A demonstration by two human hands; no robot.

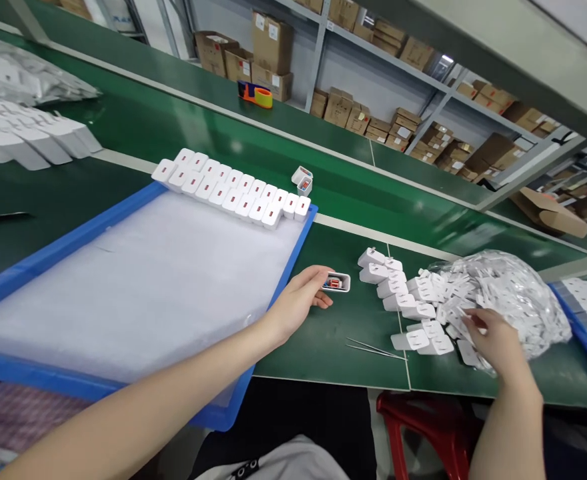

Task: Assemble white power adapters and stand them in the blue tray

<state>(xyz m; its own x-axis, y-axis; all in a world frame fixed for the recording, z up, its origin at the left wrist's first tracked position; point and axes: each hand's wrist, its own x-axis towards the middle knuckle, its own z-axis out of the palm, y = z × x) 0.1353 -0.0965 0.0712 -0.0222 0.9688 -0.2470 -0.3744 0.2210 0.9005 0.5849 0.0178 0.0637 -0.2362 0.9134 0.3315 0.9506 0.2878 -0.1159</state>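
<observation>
My left hand (303,293) is closed on a white charger housing (346,283) right of the blue tray. Its open end faces me, showing a red part and other components inside. My right hand (493,337) reaches over a heap of small white plastic pieces (438,288) spilling from a clear plastic bag (513,293). Its thumb and forefinger pinch at the heap, seemingly on one small white piece. Between my hands stand several white charger housings with plug pins (392,285). Metal tweezers (376,349) lie on the green bench near its front edge.
A blue-rimmed tray (286,267) with a white liner holds rows of white chargers (233,190) along its far edge. Two open housings (302,181) stand behind it. A tape roll (262,98) sits on the back ledge. A red stool (423,427) stands below the bench.
</observation>
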